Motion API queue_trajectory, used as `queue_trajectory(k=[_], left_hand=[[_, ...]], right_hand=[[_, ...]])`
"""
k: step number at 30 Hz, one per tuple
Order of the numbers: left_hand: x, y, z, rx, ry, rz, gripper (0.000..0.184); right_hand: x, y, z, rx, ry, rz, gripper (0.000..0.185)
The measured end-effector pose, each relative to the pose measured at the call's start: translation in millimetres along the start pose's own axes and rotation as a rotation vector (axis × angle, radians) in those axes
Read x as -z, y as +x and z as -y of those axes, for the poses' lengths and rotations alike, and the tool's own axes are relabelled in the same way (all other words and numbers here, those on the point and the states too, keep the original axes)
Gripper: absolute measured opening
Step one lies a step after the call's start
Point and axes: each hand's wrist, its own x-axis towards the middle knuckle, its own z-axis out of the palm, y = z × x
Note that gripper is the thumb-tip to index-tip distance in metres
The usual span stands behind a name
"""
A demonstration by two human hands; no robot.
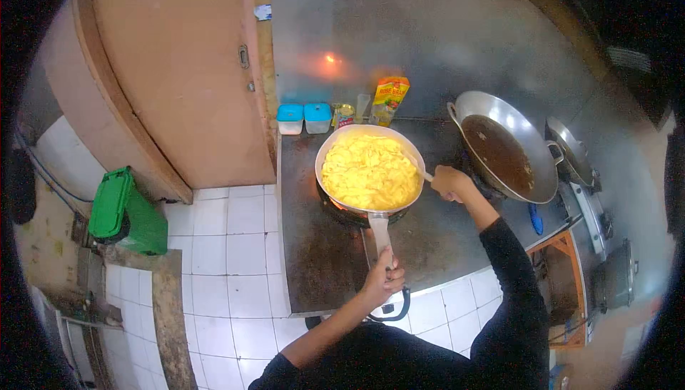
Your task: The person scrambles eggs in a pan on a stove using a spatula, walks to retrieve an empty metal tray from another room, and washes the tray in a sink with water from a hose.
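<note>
Your left hand [384, 281] grips the handle [379, 230] of a pan [320, 161] over a lit burner — yellow, egg-like food [372, 169] fills it. Your right hand [452, 182] is closed around a utensil [427, 176] crossing the pan's right rim. Right of the pan: a wok [515, 110] holding brown liquid [499, 151].

On the yellow pouch [390, 95] at the far side of the counter [321, 269], "ROSE" can be read; the blurred second word seems to start with B.
</note>
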Motion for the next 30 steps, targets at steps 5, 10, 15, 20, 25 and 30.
queue_trajectory(k=[5,10,15,20,25,30], left_hand=[[3.0,-0.4,-1.7,0.034,-0.004,0.011,0.038],[1.4,-0.7,-2.2,0.042,-0.005,0.013,0.038],[2.0,1.3,-1.2,0.021,0.053,-0.030,0.037],[3.4,0.9,-2.9,0.046,0.029,-0.031,0.038],[4.5,1.8,-3.8,0.068,0.023,-0.025,0.037],[5.1,4.5,1.5,-0.028,0.059,-0.058,0.037]], right_hand=[[-22.4,42.5,-2.9,0.121,0.407,0.273,0.056],[-48.9,20.1,35.4,0.435,-0.085,-0.027,0.029],[-63.0,-53.0,93.5,0.309,0.047,-0.519,0.017],[-74.4,-80.6,114.5,0.099,-0.073,-0.451,0.034],[-37.5,-118.1,83.8,0.188,-0.098,-0.505,0.040],[-21.2,-75.7,61.1,0.089,-0.111,-0.474,0.023]])
